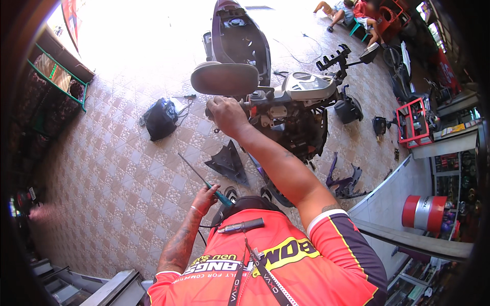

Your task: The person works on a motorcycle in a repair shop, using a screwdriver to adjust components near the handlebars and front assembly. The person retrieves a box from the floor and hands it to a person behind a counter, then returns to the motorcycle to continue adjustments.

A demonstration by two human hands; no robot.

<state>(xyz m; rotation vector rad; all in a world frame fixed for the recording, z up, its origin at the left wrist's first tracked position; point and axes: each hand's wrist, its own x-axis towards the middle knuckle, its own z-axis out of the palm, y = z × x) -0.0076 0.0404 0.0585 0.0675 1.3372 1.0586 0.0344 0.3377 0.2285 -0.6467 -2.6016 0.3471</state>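
Observation:
A partly stripped scooter stands in front of me, its wiring and inner frame (286, 135) bare below the handlebar. My right hand (227, 115) reaches across and is wrapped around the left end of the handlebar, just under a round-edged mirror (224, 79); the hand covers most of the grip. A silver-framed instrument cluster (311, 85) sits at the middle of the bar. Close to my waist, my left hand (205, 199) is closed on a long screwdriver with a teal handle (223, 199). Its thin shaft points forward and left.
A dark body panel (228, 162) lies on the tiled floor (122, 173) before my feet. Left of the scooter is a black plastic bag (161, 120); purple-black trim (346, 178) lies to the right. A red metal stand (413, 122) and two seated people are farther right.

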